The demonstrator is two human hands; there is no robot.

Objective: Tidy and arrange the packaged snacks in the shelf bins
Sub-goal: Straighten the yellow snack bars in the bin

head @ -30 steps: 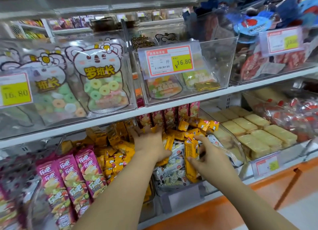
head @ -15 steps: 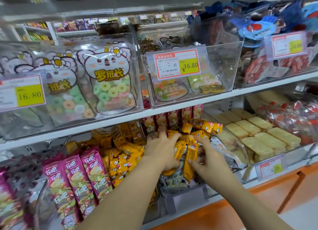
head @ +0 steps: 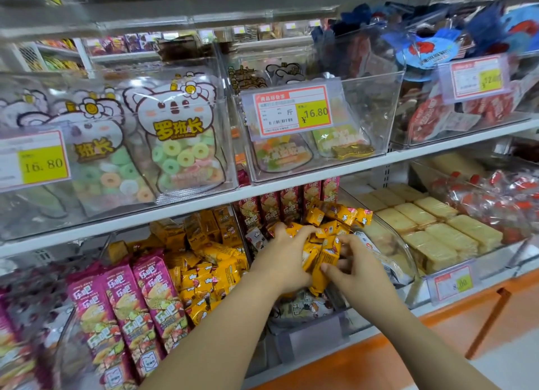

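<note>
Both my hands reach into a clear bin [head: 404, 261] on the lower shelf. Small yellow snack packets [head: 335, 214] are heaped in it, above white cartoon-printed packets [head: 303, 308]. My left hand [head: 287, 258] is curled over a bunch of the yellow packets [head: 316, 255]. My right hand [head: 354, 270] presses against the same bunch from the right, thumb and fingers closed on it. Red upright packets [head: 280, 206] stand at the bin's back.
Left of it lie more yellow packets [head: 210, 267] and pink tall packs [head: 134, 311]. To the right are pale wafer blocks [head: 431, 229] and red-wrapped snacks [head: 495, 194]. The upper shelf holds clear bins of ring gummies [head: 175, 144] with a price tag [head: 291, 109].
My hands have drawn together, gathering the yellow packets into one bunch between them. The camera has shifted slightly closer and to the left.
</note>
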